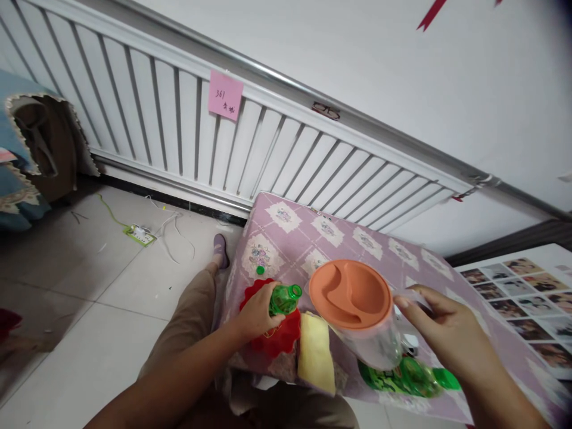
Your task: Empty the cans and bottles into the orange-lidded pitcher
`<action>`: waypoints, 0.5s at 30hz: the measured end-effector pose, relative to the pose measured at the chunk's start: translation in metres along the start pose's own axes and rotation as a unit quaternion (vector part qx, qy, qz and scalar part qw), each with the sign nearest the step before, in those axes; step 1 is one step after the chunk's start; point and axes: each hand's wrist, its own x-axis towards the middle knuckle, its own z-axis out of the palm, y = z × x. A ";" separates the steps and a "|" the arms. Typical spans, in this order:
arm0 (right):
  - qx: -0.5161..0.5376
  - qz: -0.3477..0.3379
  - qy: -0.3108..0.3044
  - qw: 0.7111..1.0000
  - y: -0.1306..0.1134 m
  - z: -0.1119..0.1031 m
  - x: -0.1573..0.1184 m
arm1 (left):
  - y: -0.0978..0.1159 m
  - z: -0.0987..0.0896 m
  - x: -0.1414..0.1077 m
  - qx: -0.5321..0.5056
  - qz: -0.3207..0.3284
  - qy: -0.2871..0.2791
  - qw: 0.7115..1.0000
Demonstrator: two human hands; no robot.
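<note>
My left hand [259, 313] is wrapped round a small green bottle [286, 300], its uncapped mouth tilted to the right over a red scalloped dish [272, 339]. In my right hand [447, 325] is the handle of a clear plastic pitcher [373, 345] with an orange lid [351, 293], tipped slightly toward me. A green bottle cap [260, 270] lies on the cloth beyond the dish. To the dish's right is a folded yellow cloth [316, 354]. Behind the pitcher a larger green bottle [417, 376] with its cap on lies on its side, partly hidden.
A purple patterned tablecloth [286, 217] covers the table, which stands against a white radiator [179, 119]. A pink note [226, 95] is stuck on the radiator. On the floor at left sits a power strip [139, 234] with cables. Photos [513, 292] cover a white surface at right.
</note>
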 end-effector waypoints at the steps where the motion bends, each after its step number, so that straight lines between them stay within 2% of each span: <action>1: -0.009 -0.008 -0.001 1.000 -0.001 0.000 0.002 | 0.001 -0.001 0.000 -0.002 0.003 -0.001 1.000; 11: -0.033 -0.064 0.011 0.997 -0.015 0.003 0.004 | 0.004 -0.003 0.000 -0.002 0.001 0.002 1.000; 15: -0.053 -0.068 -0.004 0.996 -0.016 0.002 0.007 | 0.004 -0.004 0.000 0.004 -0.010 0.001 1.000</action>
